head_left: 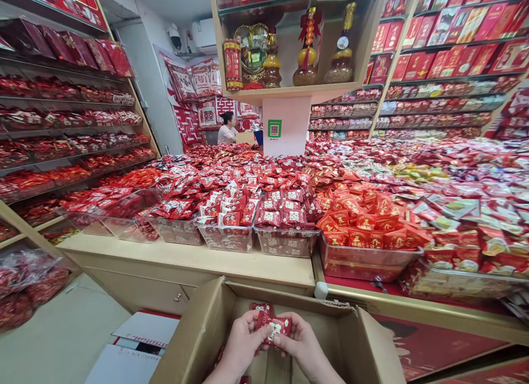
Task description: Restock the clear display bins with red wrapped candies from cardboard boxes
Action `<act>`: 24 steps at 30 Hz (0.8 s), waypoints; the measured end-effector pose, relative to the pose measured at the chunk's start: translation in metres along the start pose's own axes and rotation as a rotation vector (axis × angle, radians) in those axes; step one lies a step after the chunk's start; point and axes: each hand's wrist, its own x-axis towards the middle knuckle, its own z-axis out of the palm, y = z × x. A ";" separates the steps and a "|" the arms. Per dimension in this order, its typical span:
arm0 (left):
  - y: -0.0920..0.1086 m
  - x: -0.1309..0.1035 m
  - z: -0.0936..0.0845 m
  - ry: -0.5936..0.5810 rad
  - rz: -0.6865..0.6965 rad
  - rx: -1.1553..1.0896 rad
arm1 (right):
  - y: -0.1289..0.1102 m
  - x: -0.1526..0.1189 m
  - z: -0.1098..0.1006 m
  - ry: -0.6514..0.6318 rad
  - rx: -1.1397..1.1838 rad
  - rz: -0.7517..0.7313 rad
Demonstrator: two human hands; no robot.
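My left hand [243, 340] and my right hand [301, 342] meet over an open cardboard box [198, 323]. Pinched between the fingers and thumbs of both is a small red candy packet [274, 326] with white print and flowers. A second red packet [262, 307] shows just behind it; whether my left fingers hold that one too, I cannot tell. Lower in the box, red packets [244, 379] are partly hidden by my left wrist. Beyond the box, a clear bin [287, 243] holds similar dark red packets in neat rows.
Clear plastic bins [225, 238] of wrapped sweets line the counter [182, 265]. Orange-red packets fill a bin [367, 263] to the right. A display cabinet [243, 97] hangs above. Shelves [74, 106] flank the left side. Flat white boxes [140, 334] lie lower left. A person [227, 129] sits far back.
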 end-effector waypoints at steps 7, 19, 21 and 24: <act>0.029 0.007 0.009 -0.034 0.172 0.016 | -0.043 -0.002 0.000 -0.043 0.013 -0.093; 0.095 0.000 0.039 -0.129 0.249 -0.099 | -0.125 -0.021 0.002 0.029 0.062 -0.096; 0.097 -0.002 0.039 -0.128 0.238 -0.102 | -0.125 -0.020 0.003 0.062 0.025 -0.138; 0.093 -0.002 0.037 -0.134 0.255 -0.085 | -0.121 -0.020 0.004 0.077 -0.063 -0.186</act>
